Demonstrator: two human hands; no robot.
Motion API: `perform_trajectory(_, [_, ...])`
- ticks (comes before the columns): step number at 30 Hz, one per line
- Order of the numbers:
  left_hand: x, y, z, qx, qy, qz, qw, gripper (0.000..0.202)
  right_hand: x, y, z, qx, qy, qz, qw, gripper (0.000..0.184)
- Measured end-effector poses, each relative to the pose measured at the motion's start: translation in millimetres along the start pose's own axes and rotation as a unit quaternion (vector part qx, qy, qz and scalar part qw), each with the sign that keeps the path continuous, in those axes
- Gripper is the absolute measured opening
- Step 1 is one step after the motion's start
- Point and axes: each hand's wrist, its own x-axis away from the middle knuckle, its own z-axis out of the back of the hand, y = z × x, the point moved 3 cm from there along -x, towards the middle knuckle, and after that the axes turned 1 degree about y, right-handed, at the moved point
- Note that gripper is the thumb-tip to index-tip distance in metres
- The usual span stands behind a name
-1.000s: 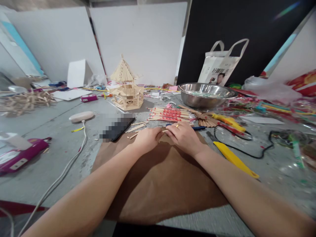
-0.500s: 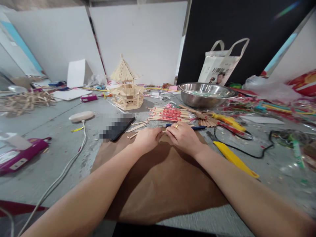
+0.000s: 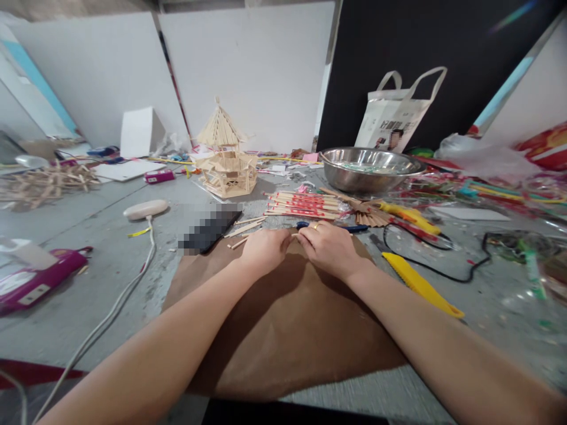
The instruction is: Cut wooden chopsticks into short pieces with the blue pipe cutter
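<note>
Both hands at work above the far part of a brown sheet (image 3: 292, 348). Left hand (image 3: 266, 248) and right hand (image 3: 328, 249) nearly meet, fingers curled in with little gap. Between them, a thin wooden stick (image 3: 294, 235), apparently pinched by both; knuckles cover most of it, so its full length and exact hold cannot be read.

Obstructions: right hand covers the middle of a dark blue tool (image 3: 358, 228) lying just beyond it. Loose sticks (image 3: 247, 228) lie far-left of the left hand, some partly behind it; a phone (image 3: 212, 230) lies left of these, at the sheet's far edge. Beyond the hands, a row of sticks with red wrapping (image 3: 305, 205).

Right side: small brown fan (image 3: 372, 215), yellow glue gun (image 3: 414, 219), black cord (image 3: 447, 276), and nearer, a yellow tool (image 3: 420, 286) beside the right forearm.

Far: model pavilion of sticks (image 3: 228, 171) to the left; metal bowl (image 3: 372, 183) to the right, in front of a white bag (image 3: 385, 124).

Left side: white device (image 3: 146, 209) with a cable, purple power strip (image 3: 53, 274) nearer, heap of sticks (image 3: 48, 184) farther off.
</note>
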Motion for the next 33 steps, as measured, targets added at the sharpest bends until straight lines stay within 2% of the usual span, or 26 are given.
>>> perform_trajectory(3, [-0.7, -0.9, 2.5, 0.021, 0.007, -0.024, 0.999, 0.044, 0.5, 2.7, 0.2, -0.025, 0.002, 0.012, 1.000, 0.033])
perform_trajectory(9, [-0.8, -5.0, 10.1, 0.103, -0.016, -0.110, 0.988, 0.038, -0.6, 10.8, 2.1, -0.133, -0.027, 0.049, 0.990, 0.031])
perform_trajectory(12, [-1.1, -7.1, 10.1, 0.121, -0.017, -0.119, 0.985, 0.038, -1.4, 11.7, 0.7, -0.174, -0.035, 0.041, 0.983, 0.029])
perform_trajectory(18, [-2.5, -10.0, 6.8, 0.110, -0.002, -0.088, 0.990, 0.038, -3.0, 11.7, -6.7, -0.173, -0.077, -0.013, 0.982, 0.032])
perform_trajectory(23, [-4.8, -21.9, 10.9, 0.071, 0.060, 0.005, 0.996, 0.040, -3.3, 22.2, -5.4, -0.071, -0.094, -0.118, 0.986, 0.035])
perform_trajectory(25, [-5.6, -24.0, 10.3, 0.067, 0.059, 0.017, 0.996, 0.040, -2.5, 19.5, -6.8, -0.065, -0.103, -0.100, 0.987, 0.034])
perform_trajectory(30, [-6.8, -17.8, 4.6, 0.087, 0.036, -0.026, 0.995, 0.035, 1.6, 1.8, -16.3, -0.079, -0.144, 0.009, 0.986, 0.029])
perform_trajectory(33, [-7.5, -16.5, 2.7, 0.113, 0.045, -0.036, 0.992, 0.033, 1.1, 0.6, -15.1, -0.099, -0.141, 0.018, 0.985, 0.030])
